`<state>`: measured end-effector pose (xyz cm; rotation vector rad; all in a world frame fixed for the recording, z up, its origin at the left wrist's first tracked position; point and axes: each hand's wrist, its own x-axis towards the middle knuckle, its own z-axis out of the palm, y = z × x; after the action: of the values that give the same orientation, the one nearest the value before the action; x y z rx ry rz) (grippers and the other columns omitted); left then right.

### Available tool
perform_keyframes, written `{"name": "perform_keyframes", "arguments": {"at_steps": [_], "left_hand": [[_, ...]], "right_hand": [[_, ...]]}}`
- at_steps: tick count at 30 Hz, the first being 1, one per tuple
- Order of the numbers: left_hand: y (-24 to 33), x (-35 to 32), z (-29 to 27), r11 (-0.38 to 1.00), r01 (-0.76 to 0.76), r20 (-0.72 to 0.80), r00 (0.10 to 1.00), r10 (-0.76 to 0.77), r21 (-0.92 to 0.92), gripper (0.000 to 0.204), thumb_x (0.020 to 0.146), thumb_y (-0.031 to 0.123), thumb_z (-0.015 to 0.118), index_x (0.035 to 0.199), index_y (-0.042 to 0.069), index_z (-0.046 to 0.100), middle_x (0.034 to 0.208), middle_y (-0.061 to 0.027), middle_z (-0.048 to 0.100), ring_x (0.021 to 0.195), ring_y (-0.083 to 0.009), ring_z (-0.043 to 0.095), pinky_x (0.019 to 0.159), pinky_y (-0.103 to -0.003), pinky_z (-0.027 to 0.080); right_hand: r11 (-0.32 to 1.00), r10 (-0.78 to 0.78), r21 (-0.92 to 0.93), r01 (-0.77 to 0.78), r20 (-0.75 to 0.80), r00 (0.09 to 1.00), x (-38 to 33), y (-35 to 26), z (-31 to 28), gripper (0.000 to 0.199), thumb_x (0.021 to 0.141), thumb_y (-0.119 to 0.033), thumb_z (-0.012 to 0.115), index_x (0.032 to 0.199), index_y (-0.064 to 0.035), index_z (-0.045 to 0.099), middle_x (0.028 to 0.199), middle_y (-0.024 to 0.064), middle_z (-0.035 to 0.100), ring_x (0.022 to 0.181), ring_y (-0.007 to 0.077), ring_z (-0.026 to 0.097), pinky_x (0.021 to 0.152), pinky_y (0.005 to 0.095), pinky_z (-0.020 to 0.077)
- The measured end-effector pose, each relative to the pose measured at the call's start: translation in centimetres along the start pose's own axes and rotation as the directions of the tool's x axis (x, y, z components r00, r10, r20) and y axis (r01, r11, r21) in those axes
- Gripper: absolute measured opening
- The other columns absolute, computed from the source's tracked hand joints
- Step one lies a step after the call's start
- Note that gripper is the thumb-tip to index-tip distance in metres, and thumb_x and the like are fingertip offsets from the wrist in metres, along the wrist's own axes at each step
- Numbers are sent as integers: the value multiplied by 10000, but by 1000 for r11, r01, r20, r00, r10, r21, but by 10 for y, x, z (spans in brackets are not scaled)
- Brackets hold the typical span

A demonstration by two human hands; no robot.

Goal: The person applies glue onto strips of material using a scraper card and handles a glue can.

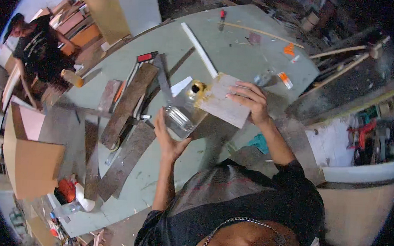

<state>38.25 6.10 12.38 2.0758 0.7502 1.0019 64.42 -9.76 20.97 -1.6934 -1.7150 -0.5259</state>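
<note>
My left hand (pixel 166 139) is wrapped against the side of a clear, ribbed plastic bottle (pixel 179 120). Its dark round mouth, ringed with yellow smears, points away from me. In my right hand (pixel 251 99) is a flat, pale rectangular board (pixel 227 101), gripped by its right edge with my fingers across the top. Yellow, sticky-looking smears run along the board's left edge, right beside the bottle's mouth. Whether the board touches the bottle I cannot tell. A long white strip (pixel 199 50) lies on the table just beyond the board.
Worn wooden planks (pixel 130 105) and a red-and-black tool (pixel 147 57) lie left on the green table (pixel 238 44). Far right are a clear bottle (pixel 264 76) and an orange-and-white tube (pixel 285 80). A white spray bottle (pixel 84 198) stands near left. Another person (pixel 43 50) is at far left.
</note>
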Motion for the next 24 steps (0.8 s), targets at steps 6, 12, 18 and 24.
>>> {"name": "perform_keyframes", "arguments": {"at_steps": [6, 12, 18, 24], "left_hand": [[-6, -2, 5, 999, 12, 112, 994, -7, -48, 1319, 450, 226, 939, 1550, 45, 234, 1582, -185, 306, 1468, -412, 242, 1212, -516, 180], [-5, -6, 5, 1000, -16, 44, 999, 17, -25, 1314, 457, 237, 923, 1559, 81, 225, 1487, -214, 364, 1361, -422, 365, 1137, -500, 302], [-3, -4, 4, 999, -29, 40, 999, 30, -22, 1296, 465, 244, 906, 1556, 74, 227, 1462, -208, 379, 1326, -418, 399, 1103, -499, 325], [-41, -14, 13, 975, -214, 47, 976, 211, 59, 1318, 516, 461, 930, 1529, -26, 242, 1548, -244, 325, 1434, -401, 298, 1185, -489, 238]], "right_hand": [[998, 59, -25, -59, 19, 998, 20, -17, -12, 262, 763, -142, 663, 997, -129, 781, 1114, 75, 727, 1119, 305, 641, 966, 405, 517], [996, -79, -50, 80, 31, 996, 70, -32, -18, 282, 756, -137, 671, 1020, -119, 768, 1123, 83, 721, 1123, 316, 635, 967, 426, 511], [991, -120, -64, 114, -99, 988, 107, -23, -27, 285, 741, -116, 674, 1012, -97, 761, 1118, 97, 720, 1097, 328, 651, 927, 427, 532], [995, -95, -10, 95, -106, 990, 103, -10, -30, 347, 722, -171, 722, 1057, -89, 747, 1124, 109, 711, 1069, 306, 657, 960, 414, 505]]}}
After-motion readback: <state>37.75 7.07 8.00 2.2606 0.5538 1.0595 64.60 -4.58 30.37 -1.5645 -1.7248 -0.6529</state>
